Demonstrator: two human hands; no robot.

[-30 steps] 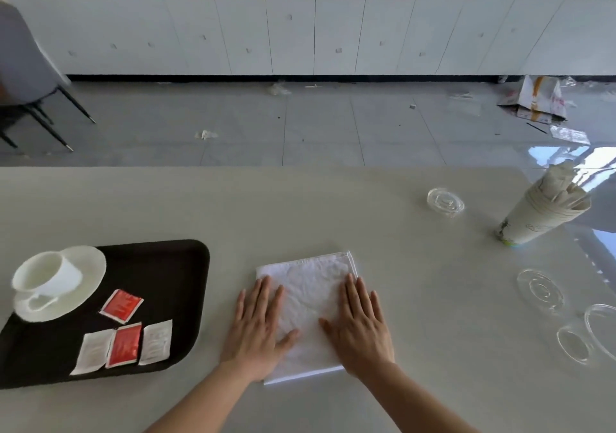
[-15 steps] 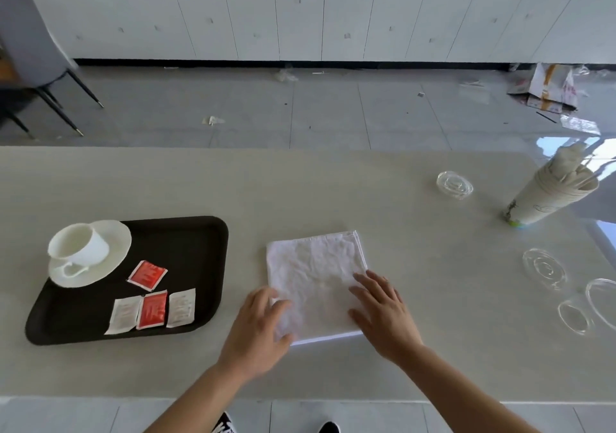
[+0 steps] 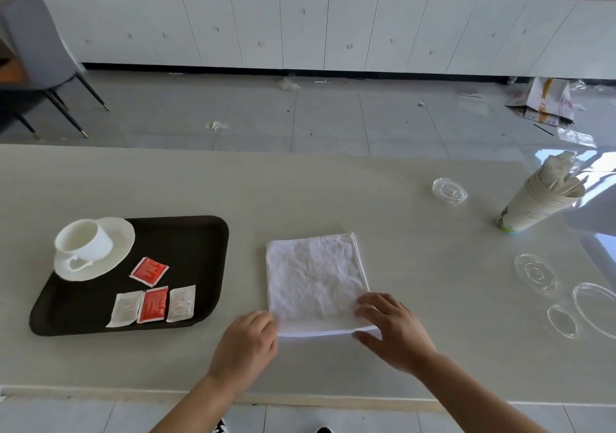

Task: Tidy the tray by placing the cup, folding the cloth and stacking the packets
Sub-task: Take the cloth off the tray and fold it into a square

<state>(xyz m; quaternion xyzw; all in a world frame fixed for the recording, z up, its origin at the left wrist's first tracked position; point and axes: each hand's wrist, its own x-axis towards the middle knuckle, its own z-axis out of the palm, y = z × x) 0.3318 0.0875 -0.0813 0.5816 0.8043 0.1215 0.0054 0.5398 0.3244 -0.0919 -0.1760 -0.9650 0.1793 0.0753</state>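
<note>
my left hand (image 3: pixel 246 342) has its fingers curled at the near left corner of the cloth (image 3: pixel 315 282), tips hidden, so i cannot tell whether they pinch the edge. my right hand (image 3: pixel 393 329) has fingers (image 3: pixel 373 302) spread, resting on the near right corner with the thumb under the edge. the cloth lies folded flat on the table (image 3: pixel 333 192), just right of the tray (image 3: pixel 186 249). on the tray the cup (image 3: pixel 83 241) sits on its saucer (image 3: pixel 113 249), and four packets (image 3: pixel 153 296) lie unstacked.
</note>
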